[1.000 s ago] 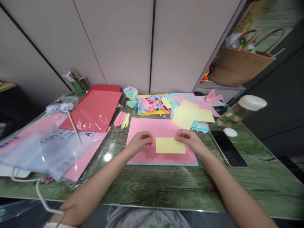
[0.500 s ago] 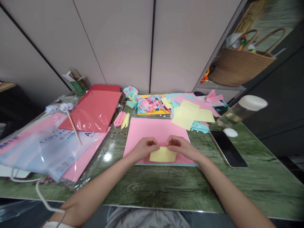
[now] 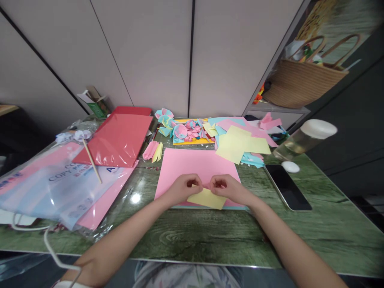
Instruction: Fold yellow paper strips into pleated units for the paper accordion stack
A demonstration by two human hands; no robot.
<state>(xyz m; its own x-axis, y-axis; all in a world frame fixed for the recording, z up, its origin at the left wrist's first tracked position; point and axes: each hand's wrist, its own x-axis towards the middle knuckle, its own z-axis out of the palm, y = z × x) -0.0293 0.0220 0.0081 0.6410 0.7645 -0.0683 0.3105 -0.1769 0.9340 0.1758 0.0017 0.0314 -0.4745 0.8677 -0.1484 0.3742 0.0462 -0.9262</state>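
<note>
Both hands pinch the top edge of a small yellow paper (image 3: 207, 197), thumb and forefinger tips nearly meeting at the middle. Left hand (image 3: 182, 188) fingers curl narrow on the paper's upper left. Right hand (image 3: 228, 188) fingers do the same on the upper right. The paper sits tilted, with its near corner lifted a bit off the pink sheet (image 3: 198, 166) under it, close to that sheet's near edge.

To do the step well, judging from this: line the corners up before pressing, keep both pinches even so the paper doesn't skew, then run the crease from the centre outward against the flat pink sheet. The pink sheet could slide on the glossy green table (image 3: 210, 236), so keep the wrists down.

Around it: loose yellow sheets (image 3: 240, 146) lie behind right, and a pile of folded paper pieces (image 3: 186, 130) behind centre. A phone (image 3: 287, 187) lies to the right, a jar with a white lid (image 3: 306, 138) beyond it. A red paper pack (image 3: 118, 138) and a copy-paper pack (image 3: 60, 184) with a wooden stick (image 3: 91, 160) on it lie to the left.
</note>
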